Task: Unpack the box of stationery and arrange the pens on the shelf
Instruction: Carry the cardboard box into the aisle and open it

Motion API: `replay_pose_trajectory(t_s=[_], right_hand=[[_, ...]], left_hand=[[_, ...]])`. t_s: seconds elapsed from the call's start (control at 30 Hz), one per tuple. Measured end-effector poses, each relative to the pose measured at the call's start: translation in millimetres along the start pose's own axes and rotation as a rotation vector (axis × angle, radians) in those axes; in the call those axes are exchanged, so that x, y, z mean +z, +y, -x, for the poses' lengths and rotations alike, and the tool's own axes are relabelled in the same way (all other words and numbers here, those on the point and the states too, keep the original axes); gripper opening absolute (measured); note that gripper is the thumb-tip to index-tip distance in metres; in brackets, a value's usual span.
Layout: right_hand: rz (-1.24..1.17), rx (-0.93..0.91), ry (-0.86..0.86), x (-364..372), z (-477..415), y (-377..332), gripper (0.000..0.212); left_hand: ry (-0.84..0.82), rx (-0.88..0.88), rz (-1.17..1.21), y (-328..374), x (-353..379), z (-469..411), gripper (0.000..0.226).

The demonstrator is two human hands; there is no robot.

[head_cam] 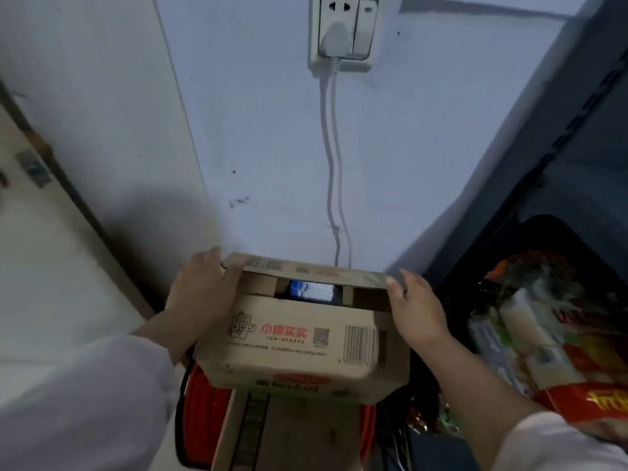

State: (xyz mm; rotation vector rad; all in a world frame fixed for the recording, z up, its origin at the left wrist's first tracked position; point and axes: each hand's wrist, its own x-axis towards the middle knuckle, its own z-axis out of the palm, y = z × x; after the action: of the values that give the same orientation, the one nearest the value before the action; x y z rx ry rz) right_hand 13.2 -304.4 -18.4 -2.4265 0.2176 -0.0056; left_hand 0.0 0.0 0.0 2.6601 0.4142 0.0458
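Note:
A brown cardboard box (pixel 299 334) with red print and barcodes sits low in the middle of the head view, its top flaps partly parted. Through the gap a blue and white pack (pixel 311 289) shows inside. My left hand (pixel 200 290) grips the box's left side, fingers over the far top corner. My right hand (pixel 416 307) holds the right side, thumb on the top edge. No loose pens are visible.
The box rests on another cardboard box (pixel 272 433) beside an orange and black object (pixel 197 409). A black bag (pixel 557 321) of packaged goods stands at the right. A dark shelving unit (pixel 584 137) rises on the right; a wall socket (pixel 343 32) with white cables is ahead.

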Motion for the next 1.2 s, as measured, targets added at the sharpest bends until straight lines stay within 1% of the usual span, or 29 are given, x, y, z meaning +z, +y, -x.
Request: replay_pose_trajectory(t_s=[0.1,0.17,0.23,0.3,0.4,0.53,0.63,0.73,0.9,1.0,1.1,1.2], right_hand=[[0.018,0.096,0.014,9,-14,8,0.056],[0.009,0.144,-0.026,18,-17,14,0.055],[-0.036,0.170,-0.059,28,-15,22,0.049],[-0.085,0.207,-0.082,33,-12,25,0.041],[-0.124,0.251,-0.109,38,-11,28,0.037],[-0.169,0.332,-0.129,44,-12,34,0.043],[-0.257,0.418,-0.157,49,-14,37,0.054],[-0.327,0.493,-0.181,51,-17,36,0.049],[-0.305,0.480,-0.175,52,-17,36,0.042],[-0.313,0.450,-0.159,53,-15,36,0.034],[-0.316,0.428,-0.168,54,-15,37,0.035],[-0.328,0.392,-0.218,52,-20,34,0.035]], left_hand=[[0.002,-0.089,0.028,-1,13,-11,0.064],[-0.037,-0.126,0.047,-2,22,-11,0.051],[-0.062,-0.144,0.043,-3,29,-9,0.041],[-0.068,-0.160,0.041,-5,33,-10,0.039],[-0.068,-0.167,0.090,-12,36,-13,0.041],[-0.138,-0.189,0.184,-21,39,-17,0.056],[-0.228,-0.209,0.318,-24,45,-19,0.055],[-0.274,-0.229,0.397,-25,50,-22,0.054],[-0.303,-0.286,0.541,-36,55,-24,0.046],[-0.282,-0.266,0.549,-38,56,-23,0.044],[-0.267,-0.290,0.596,-39,55,-13,0.043],[-0.247,-0.370,0.681,-45,53,8,0.042]])
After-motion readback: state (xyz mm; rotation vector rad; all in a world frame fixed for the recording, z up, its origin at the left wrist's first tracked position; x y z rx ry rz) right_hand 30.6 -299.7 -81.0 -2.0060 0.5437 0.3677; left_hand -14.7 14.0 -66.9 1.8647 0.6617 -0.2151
